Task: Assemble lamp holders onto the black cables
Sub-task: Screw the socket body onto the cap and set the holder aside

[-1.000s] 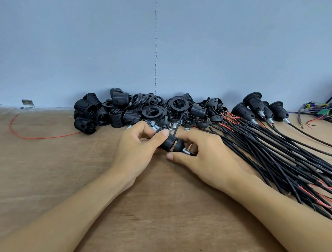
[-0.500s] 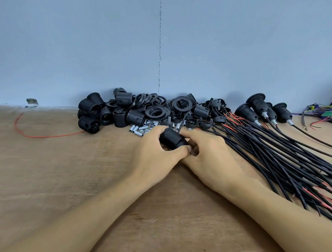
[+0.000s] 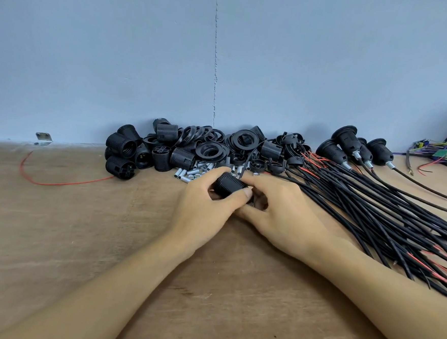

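Threaded blk lamp holder (image 3: 227,187) on its side, btwn both hands; blk cables (image 3: 373,206) fanned right.

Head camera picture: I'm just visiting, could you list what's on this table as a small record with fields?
Left hand: grips a ribbed black lamp holder
Right hand: fingers curled on the holder's other end
Back of table: pile of black parts, small metal tubes before it
Right side: bundle of black cables, finished holders behind it
Left side: loose red wire
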